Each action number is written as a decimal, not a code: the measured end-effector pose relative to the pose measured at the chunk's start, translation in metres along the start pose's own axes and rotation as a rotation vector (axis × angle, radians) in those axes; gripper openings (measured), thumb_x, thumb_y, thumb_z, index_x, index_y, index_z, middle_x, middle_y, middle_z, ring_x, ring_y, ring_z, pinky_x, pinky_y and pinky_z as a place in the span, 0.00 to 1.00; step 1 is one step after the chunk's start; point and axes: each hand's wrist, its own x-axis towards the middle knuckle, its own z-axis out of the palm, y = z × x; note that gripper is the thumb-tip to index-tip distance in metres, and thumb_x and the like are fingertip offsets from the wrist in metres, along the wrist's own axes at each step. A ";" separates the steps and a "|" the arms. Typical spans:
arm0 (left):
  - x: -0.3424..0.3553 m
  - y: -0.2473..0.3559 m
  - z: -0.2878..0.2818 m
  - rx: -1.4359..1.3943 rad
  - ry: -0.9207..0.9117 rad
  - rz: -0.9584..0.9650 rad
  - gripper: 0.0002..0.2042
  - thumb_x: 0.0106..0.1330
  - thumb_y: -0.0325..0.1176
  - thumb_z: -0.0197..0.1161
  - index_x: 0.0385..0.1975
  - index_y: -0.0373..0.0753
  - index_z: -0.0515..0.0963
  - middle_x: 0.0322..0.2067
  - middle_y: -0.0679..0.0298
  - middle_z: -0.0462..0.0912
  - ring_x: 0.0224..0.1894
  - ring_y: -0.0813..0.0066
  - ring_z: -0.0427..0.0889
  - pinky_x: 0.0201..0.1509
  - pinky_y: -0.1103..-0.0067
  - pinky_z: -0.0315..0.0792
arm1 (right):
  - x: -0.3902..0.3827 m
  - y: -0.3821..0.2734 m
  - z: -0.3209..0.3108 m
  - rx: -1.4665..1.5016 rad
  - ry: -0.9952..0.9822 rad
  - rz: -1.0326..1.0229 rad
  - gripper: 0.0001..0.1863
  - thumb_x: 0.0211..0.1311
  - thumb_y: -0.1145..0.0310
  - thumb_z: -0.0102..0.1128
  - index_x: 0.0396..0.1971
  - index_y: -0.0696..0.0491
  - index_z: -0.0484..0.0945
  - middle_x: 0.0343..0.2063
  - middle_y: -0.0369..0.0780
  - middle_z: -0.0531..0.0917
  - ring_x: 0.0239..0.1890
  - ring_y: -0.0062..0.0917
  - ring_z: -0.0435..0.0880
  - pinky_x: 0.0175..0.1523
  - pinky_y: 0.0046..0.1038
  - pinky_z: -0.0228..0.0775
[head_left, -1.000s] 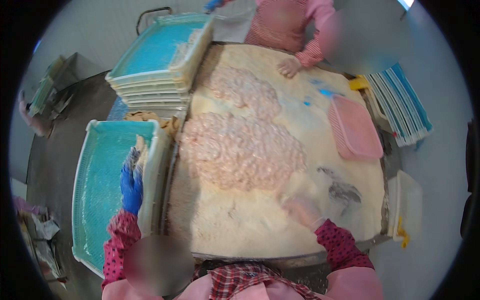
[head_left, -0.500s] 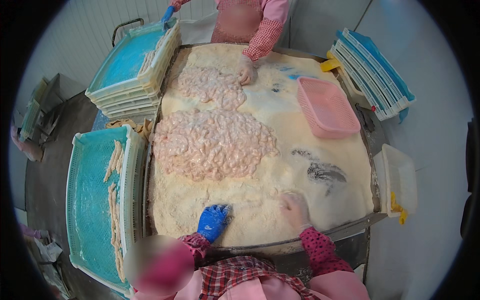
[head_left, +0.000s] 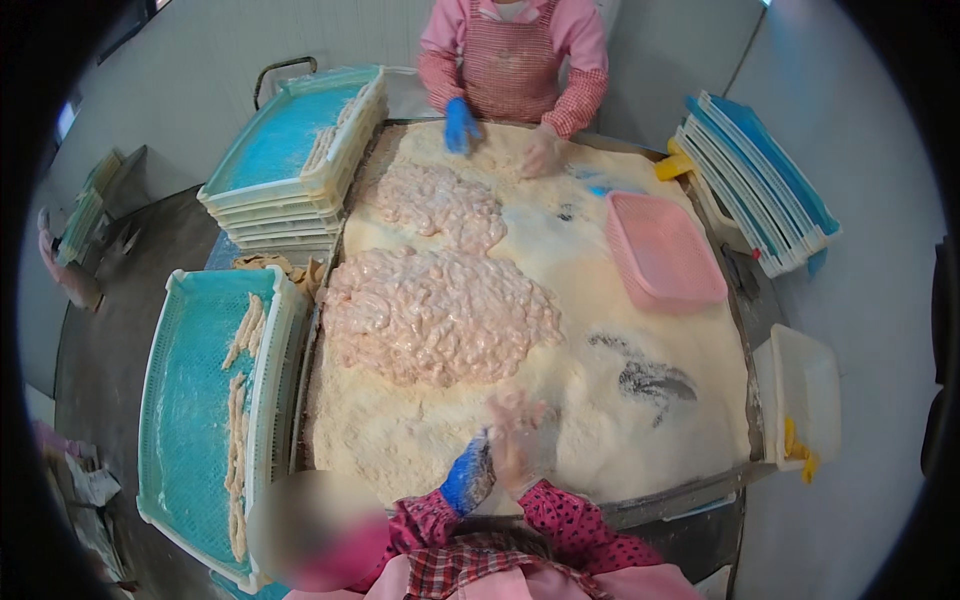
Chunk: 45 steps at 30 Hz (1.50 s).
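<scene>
My left hand (head_left: 466, 477), in a flour-dusted blue glove, is raised over the flour (head_left: 390, 440) at the near part of the table, fingers extended toward my right hand. My right hand (head_left: 513, 445), in a clear glove, is just beside it, its blurred fingers spread upward with nothing clear in them. Beyond both lies a large pile of wet pale-pink pieces (head_left: 440, 310), with a smaller pile (head_left: 435, 205) farther back. To my left, floured strips (head_left: 238, 460) lie along the right side of a teal-lined tray (head_left: 175, 390).
A co-worker (head_left: 510, 60) works flour at the far edge. Stacked trays (head_left: 270, 180) stand back left, leaning trays (head_left: 750, 180) back right. A pink basket (head_left: 665, 250) sits on the flour; a white bin (head_left: 805, 380) with yellow items is right. Another person (head_left: 65, 260) is far left.
My left hand left the side tray for the flour, then came up beside my right hand, which moved leftward. The co-worker's blue hand moved from the stacked trays to the table.
</scene>
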 end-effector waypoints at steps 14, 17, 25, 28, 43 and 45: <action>-0.120 0.160 -0.176 -0.793 0.463 0.608 0.24 0.68 0.52 0.45 0.56 0.40 0.62 0.43 0.61 0.71 0.39 0.73 0.72 0.44 0.74 0.71 | 0.149 0.066 0.075 -0.173 0.077 -0.166 0.12 0.44 0.71 0.61 0.33 0.54 0.75 0.24 0.42 0.79 0.29 0.38 0.78 0.34 0.38 0.69; -0.218 0.198 -0.228 -0.050 1.223 0.599 0.25 0.68 0.52 0.45 0.58 0.43 0.58 0.50 0.59 0.70 0.40 0.71 0.72 0.43 0.69 0.73 | 0.154 0.057 0.076 -0.138 -0.043 0.007 0.12 0.42 0.74 0.61 0.31 0.53 0.74 0.23 0.42 0.79 0.30 0.38 0.78 0.35 0.37 0.70; -0.306 0.173 -0.274 0.029 0.978 -0.027 0.31 0.69 0.54 0.38 0.64 0.36 0.55 0.60 0.55 0.62 0.63 0.65 0.60 0.66 0.71 0.54 | 0.165 0.069 0.080 -0.085 -0.076 0.186 0.12 0.41 0.73 0.60 0.30 0.53 0.73 0.22 0.43 0.77 0.27 0.35 0.77 0.34 0.33 0.69; -0.300 0.175 -0.278 0.206 0.881 -0.063 0.30 0.70 0.53 0.39 0.63 0.35 0.57 0.59 0.55 0.64 0.61 0.65 0.62 0.66 0.72 0.54 | 0.168 0.062 0.071 -0.050 -0.140 0.291 0.12 0.40 0.71 0.61 0.29 0.54 0.73 0.23 0.42 0.78 0.28 0.33 0.78 0.35 0.32 0.68; -0.084 0.051 -0.190 0.899 0.581 0.250 0.20 0.58 0.37 0.63 0.48 0.36 0.73 0.46 0.53 0.76 0.49 0.59 0.74 0.54 0.70 0.66 | 0.009 0.058 0.028 0.249 -0.307 0.116 0.17 0.42 0.68 0.62 0.37 0.52 0.77 0.34 0.43 0.79 0.39 0.38 0.76 0.46 0.32 0.68; -0.038 0.064 -0.135 1.161 0.433 0.295 0.19 0.55 0.40 0.62 0.47 0.41 0.74 0.43 0.54 0.76 0.44 0.54 0.73 0.48 0.66 0.67 | 0.001 0.027 0.035 0.197 -0.308 0.001 0.17 0.44 0.69 0.61 0.38 0.52 0.76 0.36 0.43 0.78 0.40 0.38 0.76 0.46 0.33 0.69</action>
